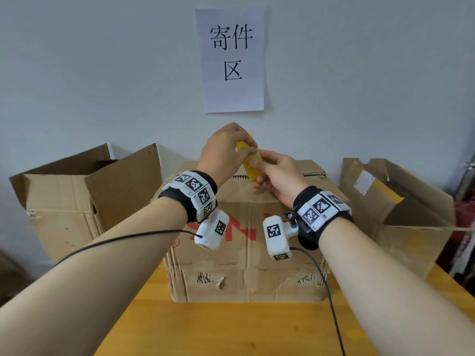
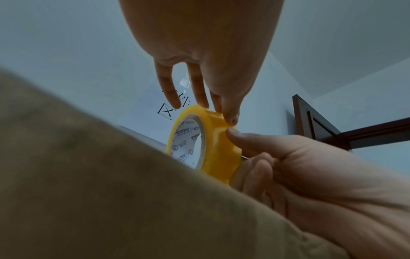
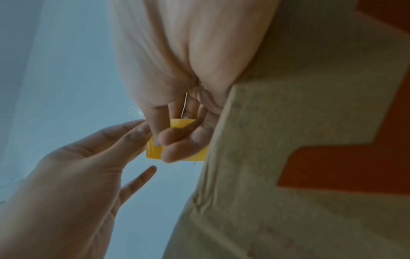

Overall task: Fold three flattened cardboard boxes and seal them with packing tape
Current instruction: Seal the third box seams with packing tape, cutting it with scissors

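Lettering (image 2: 183, 130) inside tape roll (image 2: 218, 149), right hand (image 2: 321, 184) gripping: left-wrist view only.

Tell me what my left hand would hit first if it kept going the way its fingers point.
The yellow tape roll: the left hand's fingers touch its outer band, so nothing lies between. The right hand grips the roll just beyond.

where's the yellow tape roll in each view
Head: tape roll upper centre, held above the middle box.
Left wrist: centre, hollow core showing.
Right wrist: centre, mostly behind fingers.
Shared landmark: the middle box, lower left in left wrist, right side in right wrist.
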